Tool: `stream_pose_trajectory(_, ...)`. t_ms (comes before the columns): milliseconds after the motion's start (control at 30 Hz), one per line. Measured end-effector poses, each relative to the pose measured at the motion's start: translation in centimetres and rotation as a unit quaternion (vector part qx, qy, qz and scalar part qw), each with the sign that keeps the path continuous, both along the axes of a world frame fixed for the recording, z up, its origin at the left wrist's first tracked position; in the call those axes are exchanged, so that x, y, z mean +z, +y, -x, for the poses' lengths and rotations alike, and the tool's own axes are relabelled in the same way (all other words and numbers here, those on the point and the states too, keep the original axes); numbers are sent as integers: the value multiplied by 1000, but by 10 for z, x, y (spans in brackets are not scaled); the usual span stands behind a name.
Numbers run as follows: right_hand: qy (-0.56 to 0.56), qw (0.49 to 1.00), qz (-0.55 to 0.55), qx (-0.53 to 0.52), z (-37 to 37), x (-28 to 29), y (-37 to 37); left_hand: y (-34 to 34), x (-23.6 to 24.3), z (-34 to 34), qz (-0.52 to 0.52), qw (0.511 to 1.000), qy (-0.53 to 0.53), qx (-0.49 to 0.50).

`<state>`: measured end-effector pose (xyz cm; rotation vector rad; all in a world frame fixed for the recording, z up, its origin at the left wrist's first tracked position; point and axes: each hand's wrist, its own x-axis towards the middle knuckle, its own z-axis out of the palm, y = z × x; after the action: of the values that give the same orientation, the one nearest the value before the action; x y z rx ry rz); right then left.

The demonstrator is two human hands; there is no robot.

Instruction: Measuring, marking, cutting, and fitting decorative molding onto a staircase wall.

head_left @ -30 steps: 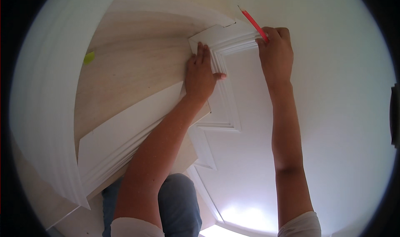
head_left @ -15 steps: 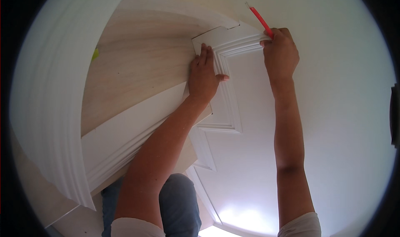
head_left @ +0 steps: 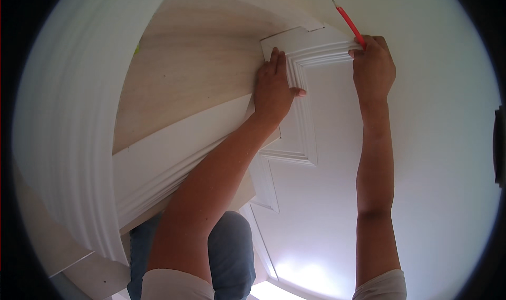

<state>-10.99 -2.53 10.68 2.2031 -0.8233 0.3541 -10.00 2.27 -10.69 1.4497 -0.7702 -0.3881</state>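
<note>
My left hand [head_left: 273, 89] presses with its fingers outstretched on a white moulded trim piece [head_left: 322, 52], its thumb reaching over the ridged profile. This trim sits against the white wall, where the wooden stair tread [head_left: 195, 78] meets it. Farther right, my right hand [head_left: 375, 67] is closed around a red pencil [head_left: 348, 20], whose tip points up and to the left. The thumb and fingertips of that hand are at the right end of the trim's upper ridges; whether they grip it as well, I cannot tell.
A white riser [head_left: 184, 128] with ridged moulding lies below the tread. Lower stepped trim [head_left: 266, 184] follows the wall [head_left: 437, 152] downward. A large curved white moulding [head_left: 63, 142] bounds the left side. My knee in blue jeans [head_left: 230, 252] is beneath my left arm.
The view has shifted a little, so the stairs and both hands appear slightly farther right. Both hands keep about the same places on the trim, with the pencil still in my right hand.
</note>
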Motion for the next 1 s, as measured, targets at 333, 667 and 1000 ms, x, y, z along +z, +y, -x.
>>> stream_pose_trajectory(333,20,1000,8,22,3,2,-4,1,4,2,17,1000,11,0)
stream_pose_trajectory(667,20,1000,5,15,4,2,-4,2,6,5,19,999,29,6)
stream_pose_trajectory(1000,-21,1000,-14,14,5,0,-1,5,10,2,8,999,-28,-19)
